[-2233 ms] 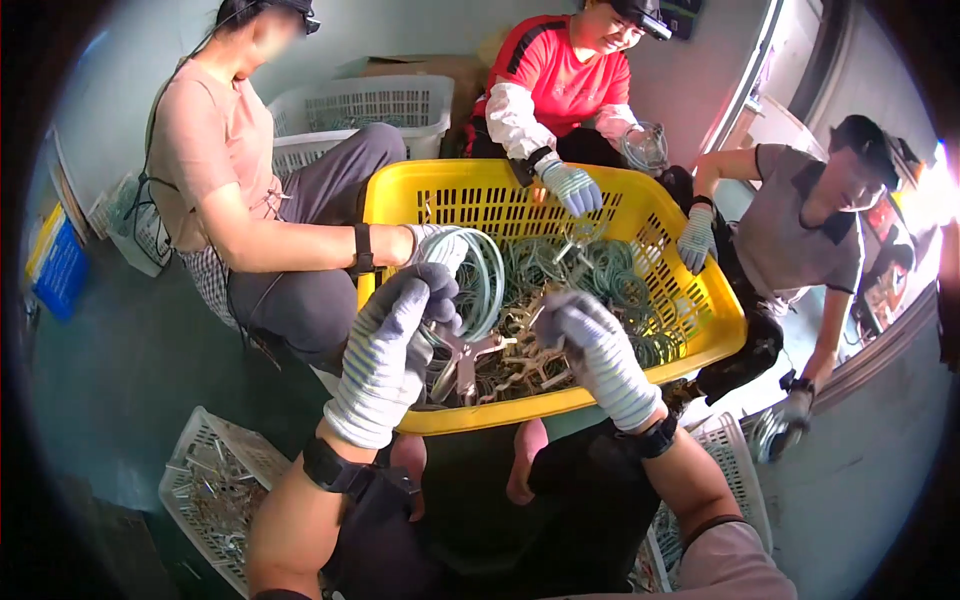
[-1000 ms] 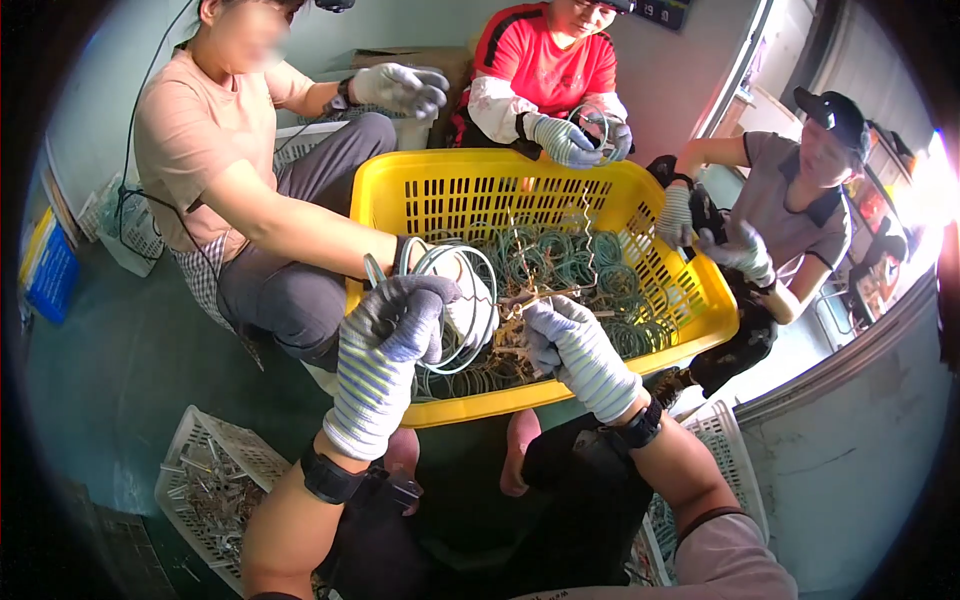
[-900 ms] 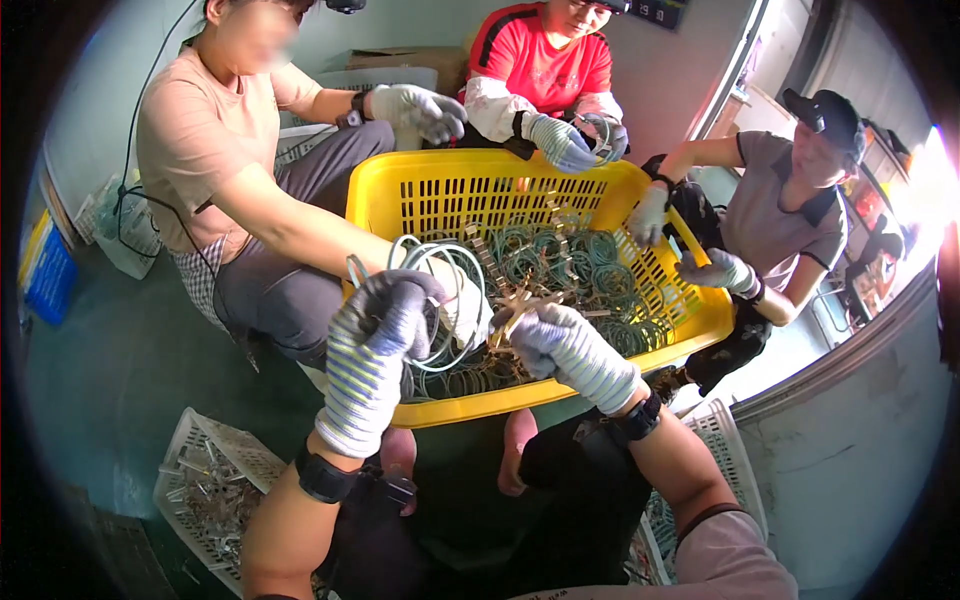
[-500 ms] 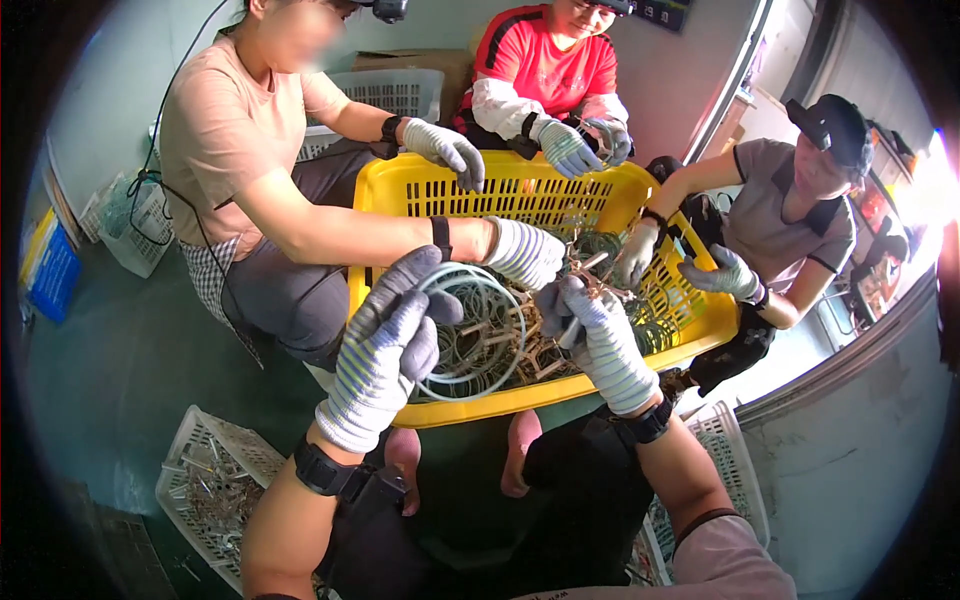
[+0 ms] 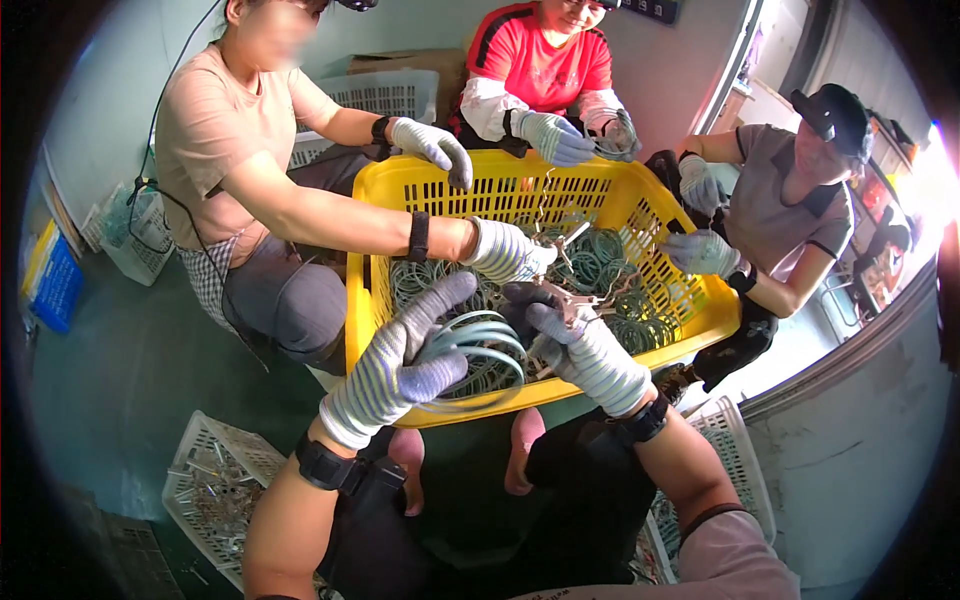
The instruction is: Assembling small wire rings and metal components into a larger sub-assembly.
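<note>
Blue-green rings (image 5: 487, 337) could slip from the left hand (image 5: 388, 370), loosely gripping them, or snag on metal pieces (image 5: 574, 302) pinched by the right hand (image 5: 590, 355).

On my left hand (image 5: 400, 350) and right hand (image 5: 590, 350), gloves (image 5: 362, 400): ribbed knit cloth, matt. Rings (image 5: 487, 335) in my left: smooth, plastic-looking, faintly glossy. Piece (image 5: 574, 304) in my right: bare metal, shiny where light catches. Basket (image 5: 712, 322): smooth plastic, glossy along the rim. Crates (image 5: 240, 446): plastic too, duller. My wristbands (image 5: 324, 465): matt, material unclear to me. Box (image 5: 447, 72) behind: cardboard, matt. Floor (image 5: 115, 370): smooth, with a dull sheen. My sleeve (image 5: 735, 553): matt cloth.
</note>
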`<control>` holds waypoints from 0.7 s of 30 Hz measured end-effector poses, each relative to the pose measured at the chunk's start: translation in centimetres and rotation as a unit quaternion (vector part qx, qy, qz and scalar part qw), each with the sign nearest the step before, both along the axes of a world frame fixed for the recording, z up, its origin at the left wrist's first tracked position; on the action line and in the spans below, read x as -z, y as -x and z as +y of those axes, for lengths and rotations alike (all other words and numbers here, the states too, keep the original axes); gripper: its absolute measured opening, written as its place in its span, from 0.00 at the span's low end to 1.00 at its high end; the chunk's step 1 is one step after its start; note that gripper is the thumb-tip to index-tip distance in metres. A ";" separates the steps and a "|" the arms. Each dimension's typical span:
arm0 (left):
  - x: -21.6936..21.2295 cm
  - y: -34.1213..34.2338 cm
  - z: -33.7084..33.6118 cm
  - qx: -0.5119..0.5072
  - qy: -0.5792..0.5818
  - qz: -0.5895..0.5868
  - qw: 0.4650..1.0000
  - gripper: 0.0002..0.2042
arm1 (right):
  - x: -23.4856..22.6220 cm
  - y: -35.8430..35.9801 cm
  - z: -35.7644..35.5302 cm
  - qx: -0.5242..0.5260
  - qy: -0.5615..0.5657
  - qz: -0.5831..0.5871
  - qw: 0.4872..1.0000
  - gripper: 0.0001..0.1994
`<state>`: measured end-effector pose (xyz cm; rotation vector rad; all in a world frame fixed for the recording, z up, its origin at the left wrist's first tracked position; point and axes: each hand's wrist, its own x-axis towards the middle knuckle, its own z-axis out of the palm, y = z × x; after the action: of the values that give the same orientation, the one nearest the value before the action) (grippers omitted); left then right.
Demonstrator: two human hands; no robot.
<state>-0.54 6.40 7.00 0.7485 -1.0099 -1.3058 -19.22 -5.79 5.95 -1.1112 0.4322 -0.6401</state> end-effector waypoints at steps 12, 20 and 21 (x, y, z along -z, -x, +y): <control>2.2 -1.4 -1.1 -0.225 0.096 -0.295 0.924 0.14 | -0.6 0.6 1.6 -0.132 0.033 0.046 0.990 0.14; 1.5 -2.1 -1.6 -0.278 0.062 -0.160 0.945 0.12 | -1.0 0.2 1.4 -0.093 -0.038 0.011 0.995 0.15; 1.3 -2.6 -1.4 -0.331 0.052 -0.213 0.918 0.10 | -1.1 0.5 1.3 -0.068 -0.052 0.013 0.996 0.15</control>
<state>2.05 5.02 5.70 1.1960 -1.0257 -0.5034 -19.68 -4.50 7.03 -1.0410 0.4046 -0.4793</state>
